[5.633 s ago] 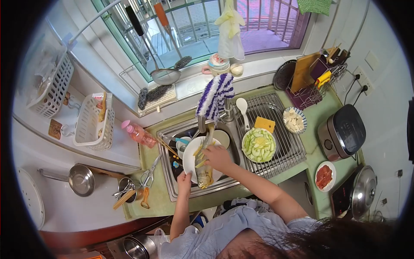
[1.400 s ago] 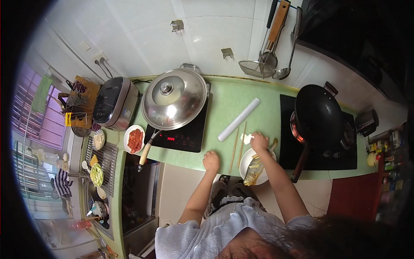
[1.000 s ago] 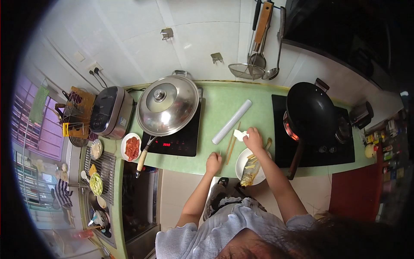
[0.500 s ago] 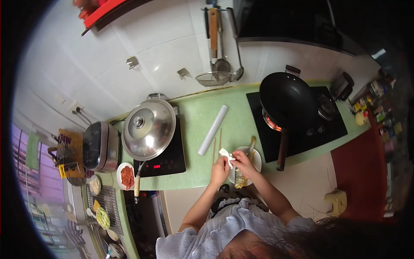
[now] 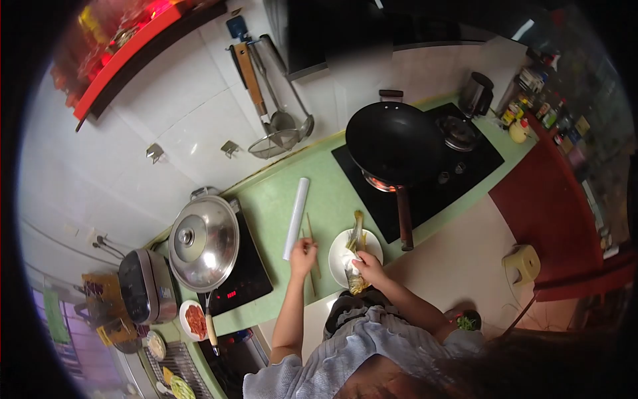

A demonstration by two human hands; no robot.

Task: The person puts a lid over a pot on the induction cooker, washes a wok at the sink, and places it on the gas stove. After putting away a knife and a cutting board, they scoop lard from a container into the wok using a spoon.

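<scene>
A whole fish (image 5: 357, 233) lies lengthwise on a white plate (image 5: 337, 266) near the counter's front edge. My right hand (image 5: 369, 268) is closed on a crumpled white paper towel (image 5: 348, 258), held against the fish's side. Over to the left, my left hand (image 5: 304, 255) has its fingers curled in, beside a pair of chopsticks (image 5: 316, 259) and the lower end of a white roll (image 5: 296, 216). Whatever those fingers may hold is hidden.
A black wok (image 5: 392, 143) sits on a glowing burner, its handle pointing toward me. Left stands a lidded pan (image 5: 205, 246) on an induction cooker (image 5: 256, 276), with a plate of sliced meat (image 5: 194, 320) and a rice cooker (image 5: 146, 286) beside it. Utensils (image 5: 272, 106) hang on the wall.
My hands have parted: the left moved left to the chopsticks, while the right lowered the paper towel onto the fish. The view has turned and shifted.
</scene>
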